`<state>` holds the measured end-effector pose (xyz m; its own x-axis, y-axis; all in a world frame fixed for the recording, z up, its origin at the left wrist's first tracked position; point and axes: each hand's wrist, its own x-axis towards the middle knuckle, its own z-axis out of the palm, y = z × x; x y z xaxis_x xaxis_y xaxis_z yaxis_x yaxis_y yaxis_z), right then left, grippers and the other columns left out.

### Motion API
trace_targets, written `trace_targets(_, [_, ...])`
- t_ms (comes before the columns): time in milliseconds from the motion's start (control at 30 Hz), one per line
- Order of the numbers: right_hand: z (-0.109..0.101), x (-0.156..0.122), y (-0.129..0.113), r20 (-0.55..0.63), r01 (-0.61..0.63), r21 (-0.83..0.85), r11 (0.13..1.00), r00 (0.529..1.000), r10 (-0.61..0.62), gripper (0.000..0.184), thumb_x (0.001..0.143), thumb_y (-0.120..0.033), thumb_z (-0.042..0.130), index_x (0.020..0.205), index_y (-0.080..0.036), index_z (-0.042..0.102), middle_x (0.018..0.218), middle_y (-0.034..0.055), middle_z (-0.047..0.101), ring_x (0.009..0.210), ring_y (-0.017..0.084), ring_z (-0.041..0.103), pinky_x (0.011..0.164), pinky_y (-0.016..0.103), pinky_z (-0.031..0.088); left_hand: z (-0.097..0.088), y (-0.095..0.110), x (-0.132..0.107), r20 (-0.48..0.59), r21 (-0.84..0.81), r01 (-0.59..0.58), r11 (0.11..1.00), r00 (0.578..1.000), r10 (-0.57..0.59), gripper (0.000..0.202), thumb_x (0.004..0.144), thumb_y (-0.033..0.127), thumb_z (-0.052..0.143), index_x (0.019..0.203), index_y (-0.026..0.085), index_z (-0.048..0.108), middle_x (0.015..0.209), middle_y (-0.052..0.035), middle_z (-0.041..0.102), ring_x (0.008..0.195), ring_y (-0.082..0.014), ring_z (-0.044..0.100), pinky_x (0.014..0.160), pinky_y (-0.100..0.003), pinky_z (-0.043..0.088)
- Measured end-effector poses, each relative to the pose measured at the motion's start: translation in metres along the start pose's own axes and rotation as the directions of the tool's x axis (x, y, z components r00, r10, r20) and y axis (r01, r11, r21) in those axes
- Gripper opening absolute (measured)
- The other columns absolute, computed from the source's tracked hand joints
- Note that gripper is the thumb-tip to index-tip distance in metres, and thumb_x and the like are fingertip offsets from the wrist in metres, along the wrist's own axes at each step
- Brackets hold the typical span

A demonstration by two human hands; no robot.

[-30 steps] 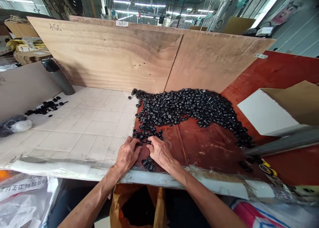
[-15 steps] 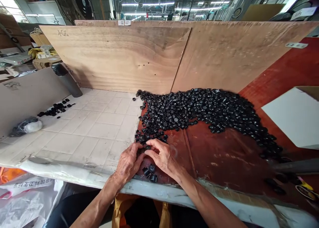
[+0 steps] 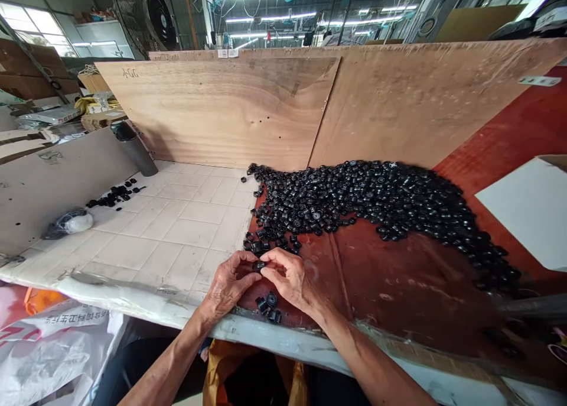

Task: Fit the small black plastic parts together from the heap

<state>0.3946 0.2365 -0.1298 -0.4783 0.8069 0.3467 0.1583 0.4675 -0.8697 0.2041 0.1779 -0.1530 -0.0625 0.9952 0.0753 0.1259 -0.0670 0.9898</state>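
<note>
Closer together than in the earlier frame, the left hand (image 3: 228, 286) and right hand (image 3: 290, 279) grasp one black ring-shaped part (image 3: 258, 266) between clenched fingertips, over the near edge of the red board (image 3: 381, 276). A few loose parts (image 3: 268, 307) lie just nearer; the main heap (image 3: 354, 196) runs far and right.

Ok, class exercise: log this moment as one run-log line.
hands: left hand, right hand pinching small black part | nearby: pile of black parts on red board

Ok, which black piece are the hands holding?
The black piece pinched between the left hand and right hand; the others lie loose.
</note>
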Motion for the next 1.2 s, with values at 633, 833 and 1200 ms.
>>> trace_targets(633, [0.001,-0.001,0.008,0.003,0.110,-0.014,0.994,0.994,-0.110,0.019,0.092,-0.013,0.062,0.101,-0.025,0.074,0.100,0.0035,0.074,0.089,0.020,0.070,0.082,0.029,0.056,-0.005,-0.002,0.002,-0.079,0.178,-0.254,0.951,0.959,0.271,0.023,0.087,0.037,0.081,0.103,0.022,0.077,0.108,-0.0059,0.076,0.103,-0.0216,0.073,0.097,-0.038,0.060])
trace_targets(833, [0.001,-0.001,0.007,-0.009,0.100,0.011,0.995,0.995,-0.100,0.016,0.093,-0.014,0.062,0.099,-0.025,0.073,0.099,0.0030,0.073,0.089,0.019,0.070,0.080,0.029,0.055,-0.004,0.002,0.003,-0.076,0.172,-0.244,0.954,0.963,0.260,0.026,0.088,0.044,0.080,0.104,0.023,0.082,0.109,-0.0081,0.079,0.107,-0.0247,0.074,0.102,-0.043,0.061])
trace_targets(1200, [0.005,0.004,0.003,0.022,-0.203,0.277,0.939,0.979,0.205,0.012,0.087,-0.026,0.070,0.097,-0.022,0.074,0.082,0.0007,0.075,0.073,0.018,0.072,0.067,0.026,0.058,-0.004,0.002,0.001,-0.106,0.158,-0.235,0.959,0.962,0.253,0.022,0.088,0.037,0.081,0.105,0.024,0.077,0.110,-0.0047,0.078,0.103,-0.0220,0.075,0.098,-0.038,0.062])
